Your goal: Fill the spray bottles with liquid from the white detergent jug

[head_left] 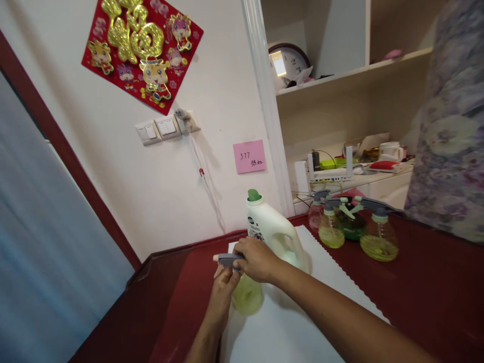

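Note:
A clear spray bottle (247, 296) with yellow-green liquid stands on the white sheet (298, 322). My right hand (257, 258) is closed over its grey spray head (228, 259), whose nozzle points left. Below it, my left hand (224, 290) has its fingers around the bottle's neck, which is mostly hidden by both hands. Just behind stands a large white jug (274, 224) with a side handle. Its mouth has no screw cap on it, and a green piece (253, 194) sticks up from the opening.
Several spray bottles (379, 242) with grey heads stand on the dark red table (181, 297) at the right. Behind them a shelf (355, 75) holds a clock, a white router and a mug. A white cord (207, 189) hangs from the wall socket.

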`<act>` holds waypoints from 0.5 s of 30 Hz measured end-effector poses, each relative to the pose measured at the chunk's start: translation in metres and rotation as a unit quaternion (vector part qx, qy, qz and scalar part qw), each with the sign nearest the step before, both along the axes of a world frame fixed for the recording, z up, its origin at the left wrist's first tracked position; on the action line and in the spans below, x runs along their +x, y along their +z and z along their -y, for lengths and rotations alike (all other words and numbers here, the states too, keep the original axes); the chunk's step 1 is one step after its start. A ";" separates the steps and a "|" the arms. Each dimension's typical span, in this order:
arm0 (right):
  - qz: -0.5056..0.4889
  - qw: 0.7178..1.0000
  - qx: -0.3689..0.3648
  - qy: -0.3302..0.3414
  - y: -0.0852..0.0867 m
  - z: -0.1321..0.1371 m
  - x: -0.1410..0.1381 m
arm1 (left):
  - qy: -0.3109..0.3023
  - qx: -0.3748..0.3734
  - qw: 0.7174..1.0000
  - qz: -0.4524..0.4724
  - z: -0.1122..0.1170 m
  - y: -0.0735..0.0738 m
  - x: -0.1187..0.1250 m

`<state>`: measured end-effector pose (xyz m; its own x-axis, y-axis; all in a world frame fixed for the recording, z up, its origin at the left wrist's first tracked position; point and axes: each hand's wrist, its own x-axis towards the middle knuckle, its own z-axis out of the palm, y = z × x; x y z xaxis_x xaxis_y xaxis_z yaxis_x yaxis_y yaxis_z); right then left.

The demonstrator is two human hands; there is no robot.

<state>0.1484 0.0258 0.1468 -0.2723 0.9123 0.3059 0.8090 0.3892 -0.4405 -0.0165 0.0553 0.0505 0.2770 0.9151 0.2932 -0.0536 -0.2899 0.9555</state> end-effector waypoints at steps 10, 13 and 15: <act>-0.023 1.000 -0.007 -0.011 0.001 0.004 -0.001 | 0.035 -0.002 0.999 0.026 0.005 -0.004 0.011; -0.048 0.999 -0.009 -0.012 0.000 0.003 -0.001 | 0.022 -0.014 0.999 0.021 0.010 -0.001 0.011; -0.074 0.997 -0.011 -0.013 -0.002 0.001 0.000 | 0.014 -0.035 0.999 0.014 0.013 0.000 0.009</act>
